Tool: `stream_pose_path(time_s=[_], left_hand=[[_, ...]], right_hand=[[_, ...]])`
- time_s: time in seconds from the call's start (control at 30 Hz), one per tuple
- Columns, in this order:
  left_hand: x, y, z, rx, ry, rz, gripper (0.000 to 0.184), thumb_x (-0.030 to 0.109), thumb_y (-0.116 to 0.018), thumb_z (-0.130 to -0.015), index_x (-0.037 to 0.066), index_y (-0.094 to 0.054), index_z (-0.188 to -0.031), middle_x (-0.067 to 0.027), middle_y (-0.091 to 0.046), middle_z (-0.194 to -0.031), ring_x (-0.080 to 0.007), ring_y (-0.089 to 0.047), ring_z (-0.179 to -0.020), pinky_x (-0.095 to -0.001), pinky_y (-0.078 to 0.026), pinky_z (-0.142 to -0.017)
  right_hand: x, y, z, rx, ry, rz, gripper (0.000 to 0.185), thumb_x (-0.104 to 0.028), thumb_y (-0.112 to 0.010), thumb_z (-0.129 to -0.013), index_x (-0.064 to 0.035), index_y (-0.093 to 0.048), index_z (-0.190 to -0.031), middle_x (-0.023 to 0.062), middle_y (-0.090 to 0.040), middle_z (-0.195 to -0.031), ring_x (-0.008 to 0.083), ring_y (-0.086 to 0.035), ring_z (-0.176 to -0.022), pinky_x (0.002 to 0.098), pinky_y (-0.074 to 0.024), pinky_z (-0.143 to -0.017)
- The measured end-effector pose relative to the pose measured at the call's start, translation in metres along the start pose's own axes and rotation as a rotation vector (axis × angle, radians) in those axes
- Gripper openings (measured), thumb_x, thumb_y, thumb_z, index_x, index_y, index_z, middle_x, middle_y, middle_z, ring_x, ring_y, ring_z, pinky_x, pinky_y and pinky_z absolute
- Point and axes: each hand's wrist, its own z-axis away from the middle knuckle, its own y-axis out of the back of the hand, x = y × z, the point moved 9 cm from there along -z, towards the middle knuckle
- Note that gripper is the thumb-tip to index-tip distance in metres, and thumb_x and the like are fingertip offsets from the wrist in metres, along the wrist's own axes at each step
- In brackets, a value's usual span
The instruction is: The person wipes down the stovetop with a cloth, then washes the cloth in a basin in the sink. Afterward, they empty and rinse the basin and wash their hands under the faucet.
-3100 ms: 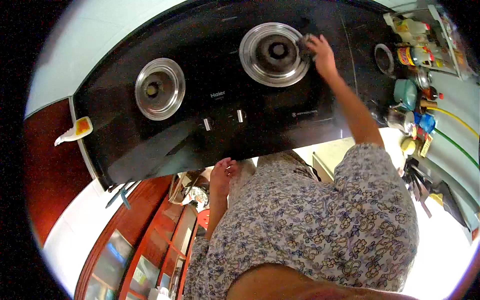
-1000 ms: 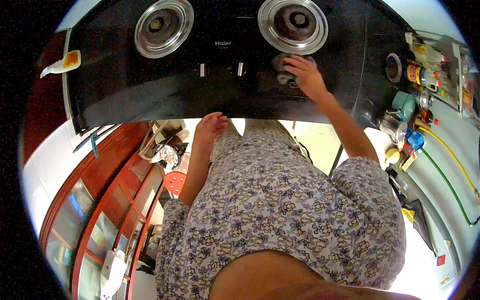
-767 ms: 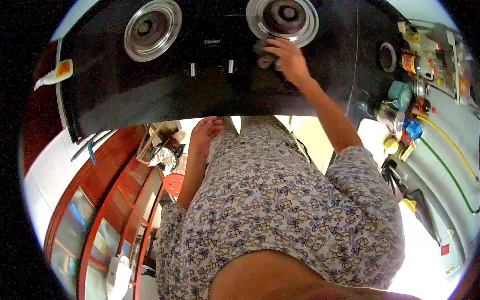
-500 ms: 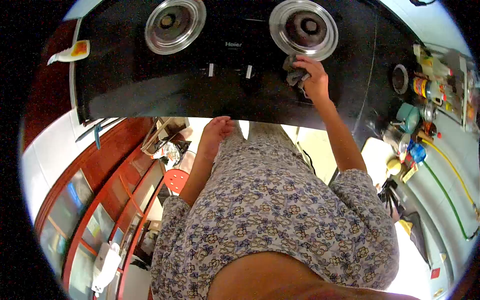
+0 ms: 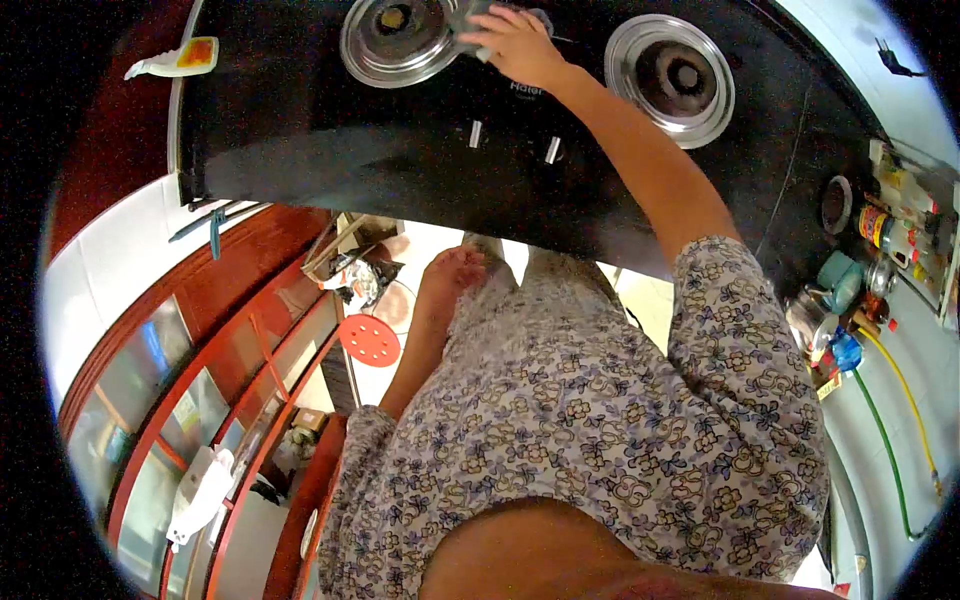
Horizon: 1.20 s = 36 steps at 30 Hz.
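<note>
My right hand [image 5: 515, 48] reaches across the black glass stove top [image 5: 330, 150] with its fingers over a crumpled grey cloth [image 5: 475, 15]. Hand and cloth are between the two burners, beside the rim of the left burner [image 5: 405, 75]. The right burner [image 5: 619, 75], with its shiny metal ring, lies under and beyond my forearm. Low in front of my body, just below the stove's front edge, my left hand [image 5: 455, 272] is loosely curled, and I see nothing in it.
Two control knobs [image 5: 475, 134] stand near the front of the stove. A white spray bottle [image 5: 190, 60] lies at the left. Bottles [image 5: 885, 230] and a teal container [image 5: 840, 278] crowd the right side. A red stool [image 5: 369, 341] stands below.
My right hand has moved left with the cloth, from in front of the right burner to beside the left one. The view has shifted slightly; my left hand stays low.
</note>
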Motion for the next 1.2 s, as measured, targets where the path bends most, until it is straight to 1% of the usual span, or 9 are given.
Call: stream_pose_path(time_s=[0.13, 0.43, 0.63, 0.73, 0.8, 0.83, 0.93, 1.07, 1.2], left_hand=[[0.024, -0.022, -0.001, -0.08, 0.004, -0.002, 0.025, 0.019, -0.045, -0.087, 0.001, -0.053, -0.102, -0.0081, -0.06, -0.089, -0.0161, -0.057, -0.076, -0.029, -0.045, -0.069], [0.023, -0.026, -0.016, -0.113, 0.034, 0.048, 0.025, 0.02, -0.047, -0.087, 0.002, -0.053, -0.103, -0.0062, -0.06, -0.09, -0.0148, -0.057, -0.076, -0.0277, -0.044, -0.069], [0.007, -0.017, -0.017, -0.089, 0.037, 0.008, 0.028, 0.024, -0.049, -0.086, 0.003, -0.054, -0.103, -0.0067, -0.059, -0.093, -0.0149, -0.056, -0.077, -0.0283, -0.044, -0.072], [0.021, -0.021, 0.0, -0.112, 0.011, 0.118, 0.028, 0.025, -0.05, -0.085, 0.003, -0.054, -0.103, -0.0074, -0.059, -0.093, -0.0158, -0.056, -0.078, -0.0286, -0.044, -0.072], [0.022, -0.014, 0.004, -0.073, -0.001, 0.091, 0.028, 0.024, -0.049, -0.086, 0.001, -0.053, -0.102, -0.0082, -0.06, -0.093, -0.0169, -0.057, -0.076, -0.0292, -0.045, -0.07], [0.018, -0.008, 0.005, -0.054, 0.003, 0.109, 0.028, 0.023, -0.049, -0.086, 0.001, -0.053, -0.102, -0.0085, -0.06, -0.093, -0.0171, -0.057, -0.076, -0.0293, -0.045, -0.07], [0.004, 0.007, -0.002, -0.07, 0.015, 0.104, 0.027, 0.021, -0.049, -0.086, 0.0, -0.052, -0.102, -0.0104, -0.06, -0.092, -0.0181, -0.058, -0.075, -0.0293, -0.046, -0.068], [0.012, 0.003, -0.005, -0.094, -0.038, 0.134, 0.025, 0.019, -0.046, -0.087, 0.0, -0.052, -0.102, -0.0099, -0.06, -0.092, -0.0173, -0.059, -0.074, -0.0291, -0.047, -0.067], [0.009, -0.004, -0.012, -0.066, 0.033, 0.089, 0.025, 0.019, -0.046, -0.087, 0.001, -0.052, -0.103, -0.0085, -0.06, -0.092, -0.0171, -0.059, -0.076, -0.0296, -0.047, -0.068]], right_hand=[[0.009, -0.018, 0.051, -0.442, 0.125, -0.153, 0.033, 0.001, -0.052, -0.071, -0.0213, -0.063, -0.093, -0.0046, -0.047, -0.123, 0.019, -0.031, -0.124, 0.0431, -0.0206, -0.102], [0.015, 0.074, 0.167, -0.578, -0.128, -0.182, 0.036, 0.016, -0.043, -0.059, -0.0072, -0.062, -0.079, 0.0043, -0.058, -0.108, 0.0261, -0.044, -0.112, 0.0352, -0.0359, -0.093], [0.029, 0.088, 0.068, -0.015, -0.3, -0.515, 0.043, 0.016, -0.041, -0.065, -0.0061, -0.059, -0.096, 0.0107, -0.056, -0.11, 0.0256, -0.05, -0.107, 0.0303, -0.0379, -0.091], [0.031, -0.009, 0.021, -0.056, -0.161, -0.316, 0.046, 0.011, -0.047, -0.062, -0.0124, -0.061, -0.099, 0.0095, -0.056, -0.109, 0.0269, -0.053, -0.1, 0.0322, -0.0397, -0.09], [-0.028, -0.05, 0.012, -0.168, -0.073, 0.033, 0.047, 0.004, -0.053, -0.061, -0.0262, -0.063, -0.096, -0.0032, -0.056, -0.107, 0.0213, -0.05, -0.102, 0.0369, -0.0399, -0.086], [-0.049, -0.077, 0.012, -0.28, -0.067, -0.103, 0.047, 0.002, -0.056, -0.06, -0.0297, -0.063, -0.095, -0.0084, -0.053, -0.11, 0.0191, -0.043, -0.11, 0.0414, -0.0332, -0.092], [-0.082, -0.104, 0.007, -0.428, -0.003, -0.174, 0.046, 0.006, -0.054, -0.062, -0.0271, -0.065, -0.092, -0.0096, -0.051, -0.114, 0.0184, -0.037, -0.114, 0.0421, -0.025, -0.098], [-0.062, -0.083, 0.019, -0.657, 0.197, -0.194, 0.04, 0.004, -0.057, -0.058, -0.0213, -0.067, -0.088, -0.0074, -0.055, -0.108, 0.021, -0.044, -0.108, 0.0338, -0.0369, -0.091], [0.008, -0.017, 0.062, -0.398, 0.081, -0.05, 0.034, 0.004, -0.055, -0.058, -0.0172, -0.066, -0.082, -0.0043, -0.058, -0.104, 0.0217, -0.048, -0.103, 0.0327, -0.0403, -0.088]])
